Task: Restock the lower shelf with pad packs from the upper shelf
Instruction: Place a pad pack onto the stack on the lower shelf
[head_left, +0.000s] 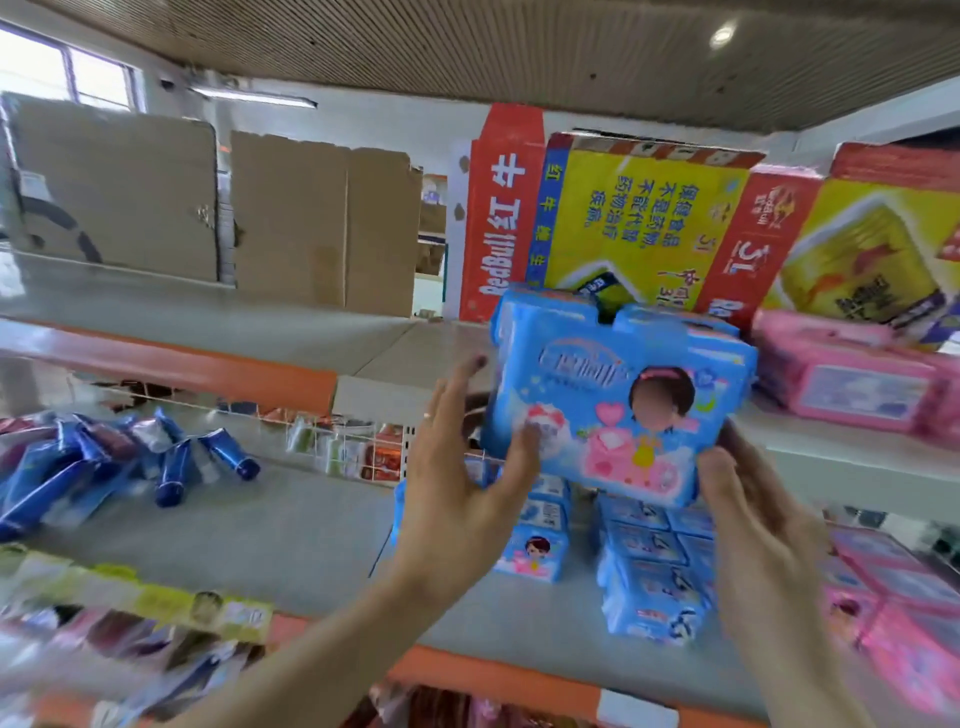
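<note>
A blue pad pack (618, 395) with a cartoon girl on its front is held between both hands in front of the upper shelf (852, 457). My left hand (457, 493) holds its left edge, thumb on the front and fingers behind. My right hand (753, 519) grips its lower right corner, thumb on the front. On the lower shelf (291, 535) below stand more blue pad packs (649, 566) in stacks, and a single one (535, 551) stands to their left.
Pink pad packs (841, 384) lie on the upper shelf at the right, with red and yellow cartons (644, 218) behind. Brown cardboard boxes (218, 208) stand at the upper left. Blue tubes (171, 462) lie on the lower shelf's left. More pink packs (893, 613) sit at the lower right.
</note>
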